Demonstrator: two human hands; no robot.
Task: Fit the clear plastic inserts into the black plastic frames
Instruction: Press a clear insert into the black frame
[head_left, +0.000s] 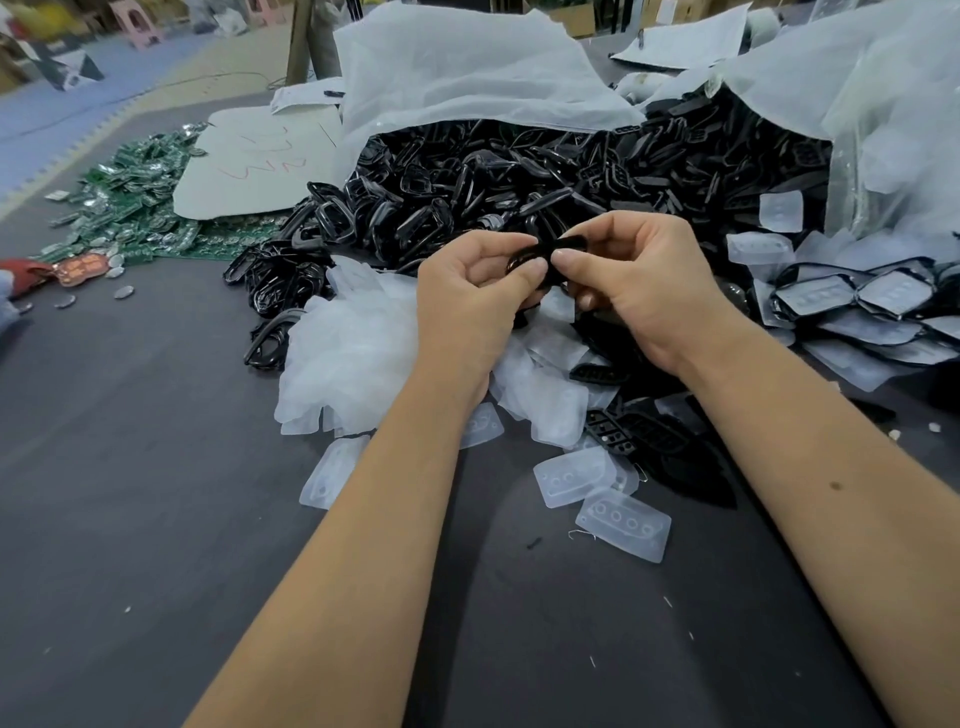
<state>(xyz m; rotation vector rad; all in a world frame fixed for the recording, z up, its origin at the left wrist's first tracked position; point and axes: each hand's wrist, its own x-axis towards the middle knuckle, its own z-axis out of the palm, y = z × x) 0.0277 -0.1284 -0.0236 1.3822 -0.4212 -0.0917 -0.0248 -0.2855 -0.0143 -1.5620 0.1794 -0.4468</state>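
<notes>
Head view over a dark grey desk (130, 519). Left hand (470, 291) and right hand (631, 280) raised together above the centre of the desk, both gripping one black frame (540, 257), thumbs pressed onto its upper face and fingers curled beneath. Whether a clear insert already sits inside the held frame: not discernible, the thumbs covering most of it.

Behind the hands, large heap of black frames (493, 187) spilling from an opened white plastic bag (457, 73). Directly below the hands, loose pile of clear inserts (348, 358), translucent and overlapping. Nearer the viewer, single clear inserts lying flat on the desk, one with a row of four round holes (623, 525), another just beside it (574, 475). Between these and the right forearm, a few black perforated parts (639, 441) lying flat.

At right, stack of frames with clear inserts seated in them (857, 306), partly fanned out, beside a second translucent bag (883, 130). At left rear, scatter of green circuit boards (135, 208) partly covered by a white sheet (260, 166) bearing red scribbles. At far left edge, a red object (23, 273), blurred. Small white scraps dotted across the near desk surface.
</notes>
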